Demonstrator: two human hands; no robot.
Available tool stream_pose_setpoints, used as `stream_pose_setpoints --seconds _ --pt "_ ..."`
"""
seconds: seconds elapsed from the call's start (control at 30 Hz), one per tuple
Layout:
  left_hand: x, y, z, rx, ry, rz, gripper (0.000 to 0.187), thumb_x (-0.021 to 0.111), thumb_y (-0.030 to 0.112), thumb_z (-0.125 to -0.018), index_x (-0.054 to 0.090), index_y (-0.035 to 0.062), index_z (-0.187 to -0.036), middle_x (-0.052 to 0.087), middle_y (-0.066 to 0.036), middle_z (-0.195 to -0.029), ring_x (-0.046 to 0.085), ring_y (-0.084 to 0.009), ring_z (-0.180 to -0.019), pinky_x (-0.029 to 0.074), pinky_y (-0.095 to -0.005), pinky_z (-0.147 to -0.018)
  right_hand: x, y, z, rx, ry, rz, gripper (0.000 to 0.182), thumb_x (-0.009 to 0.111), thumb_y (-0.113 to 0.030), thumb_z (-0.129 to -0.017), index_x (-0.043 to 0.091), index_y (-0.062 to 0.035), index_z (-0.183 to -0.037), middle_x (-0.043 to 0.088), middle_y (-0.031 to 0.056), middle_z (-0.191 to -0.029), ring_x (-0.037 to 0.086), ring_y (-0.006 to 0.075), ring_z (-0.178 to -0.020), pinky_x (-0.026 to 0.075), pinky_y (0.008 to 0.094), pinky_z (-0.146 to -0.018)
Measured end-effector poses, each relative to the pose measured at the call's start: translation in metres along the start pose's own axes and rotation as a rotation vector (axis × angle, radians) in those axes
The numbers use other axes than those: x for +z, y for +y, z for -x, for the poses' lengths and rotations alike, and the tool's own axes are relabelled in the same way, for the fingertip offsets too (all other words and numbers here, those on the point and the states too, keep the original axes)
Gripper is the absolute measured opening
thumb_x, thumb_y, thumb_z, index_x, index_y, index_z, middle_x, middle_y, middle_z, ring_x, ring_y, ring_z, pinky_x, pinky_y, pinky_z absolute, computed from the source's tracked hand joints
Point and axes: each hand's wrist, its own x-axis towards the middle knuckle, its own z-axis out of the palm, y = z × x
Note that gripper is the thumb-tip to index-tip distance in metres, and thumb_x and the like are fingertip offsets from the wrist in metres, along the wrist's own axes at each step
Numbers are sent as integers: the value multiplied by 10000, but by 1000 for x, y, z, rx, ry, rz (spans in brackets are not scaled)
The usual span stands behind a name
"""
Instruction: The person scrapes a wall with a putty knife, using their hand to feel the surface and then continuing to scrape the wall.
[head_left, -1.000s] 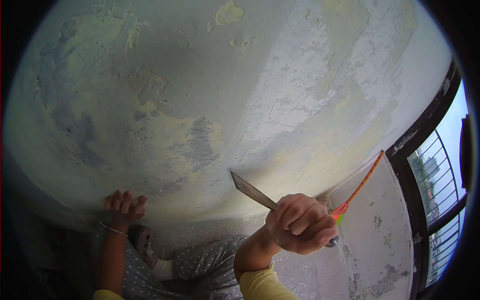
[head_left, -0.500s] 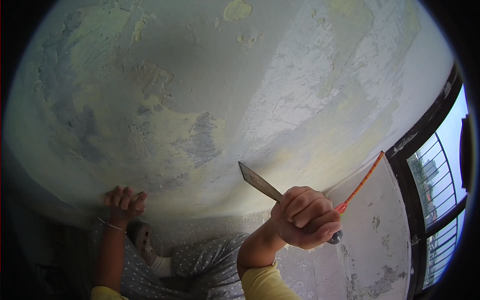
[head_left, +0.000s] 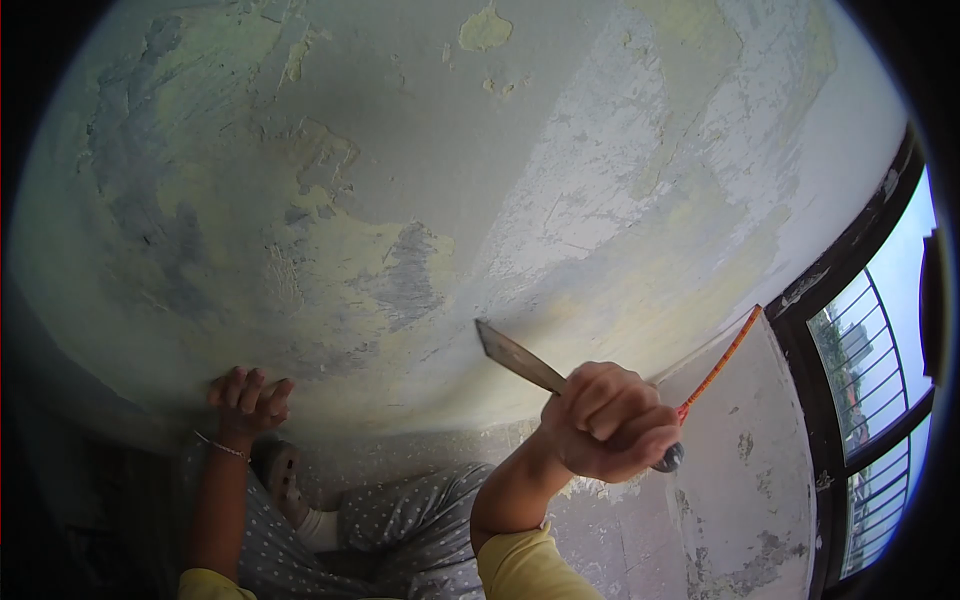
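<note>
A scraper (head_left: 520, 358) with a flat metal blade is gripped in my right hand (head_left: 610, 425), its dark rounded handle end showing below the fist. The blade's tip points up and left, right at the wall (head_left: 430, 150), whose paint is patchy in grey, white and pale yellow with flaked edges. Lower left, my left hand (head_left: 250, 398) rests against the bottom of this wall, fingers slightly curled and apart, holding nothing. A thin bracelet (head_left: 218, 446) circles the left wrist.
An orange cord (head_left: 722, 362) runs along the corner behind my right hand. At the right is a dark-framed window (head_left: 860, 360) with bars. Beneath it stands a stained, peeling wall section (head_left: 745, 470). My legs in dotted grey trousers (head_left: 410, 520) and a clog (head_left: 283, 475) are below.
My right hand has shifted slightly up and left with the scraper, whose blade stays near the same spot. My left hand has barely moved.
</note>
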Motion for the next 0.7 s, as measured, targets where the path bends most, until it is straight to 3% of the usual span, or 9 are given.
stream_pose_setpoints --seconds 0.1,0.17,0.23,0.3,0.37,0.5,0.57,0.63,0.7 --pt "1 -2 -5 -13 3 -36 387 307 406 -955 471 326 -1296 360 -27 -1404 336 -238 -1314 292 -415 -975 4 18 10 115 -17 87 416 372 -288 -1012 249 -150 -639 242 -37 -441 184 56 -327 206 198 -272" --pt "0 -2 -4 -5 5 -21 381 315 395 -950 477 324 -1287 367 -27 -1393 340 -238 -1310 300 -409 -973 4 -2 4 -55 -17 -48 444 413 -258 -995 280 -120 -595 306 -24 -436 271 78 -313 262 212 -269" --pt "0 -3 -1 -4 -2 -23 379 315 394 -950 479 322 -1283 370 -27 -1389 342 -237 -1307 304 -407 -972 -3 -17 -4 -124 25 -102 425 440 -232 -980 278 -118 -604 296 -25 -435 265 79 -314 244 211 -269" --pt "-1 -1 -1 -8 1 -16 376 316 393 -950 482 321 -1279 373 -27 -1384 345 -236 -1304 307 -406 -971 -4 6 2 -8 13 32 414 447 -202 -971 282 -117 -601 285 -21 -432 260 87 -315 241 228 -270" --pt "0 -2 -5 -11 18 -35 374 318 389 -950 485 322 -1278 374 -25 -1383 350 -232 -1298 305 -405 -972 -1 23 14 160 3 -105 395 442 -159 -964 292 -105 -602 285 -13 -428 255 100 -307 250 259 -264" --pt "0 -2 -1 13 -8 1 360 382 337 -913 492 280 -1251 351 -65 -1402 330 -279 -1308 302 -472 -970 -2 -6 4 -31 55 -138 438 457 -231 -975 283 -113 -591 290 -20 -426 264 71 -304 278 214 -259" --pt "2 -1 3 7 -6 -11 378 384 341 -912 482 286 -1274 350 -63 -1403 334 -279 -1306 308 -472 -964 -5 0 5 3 -1 60 438 449 -224 -979 280 -110 -591 293 -20 -428 267 73 -304 272 220 -256" --pt "-1 -1 -1 -7 1 -10 371 341 372 -937 489 310 -1272 358 -40 -1399 335 -249 -1308 301 -435 -970 3 18 11 149 -22 21 438 440 -223 -983 273 -111 -593 295 -21 -430 265 72 -305 269 219 -255" --pt "2 0 -4 -27 12 -18 372 298 403 -962 496 333 -1270 366 -16 -1395 336 -219 -1311 294 -398 -975 4 12 11 141 -74 -3 433 436 -213 -983 281 -108 -592 304 -16 -435 272 77 -304 263 227 -254"
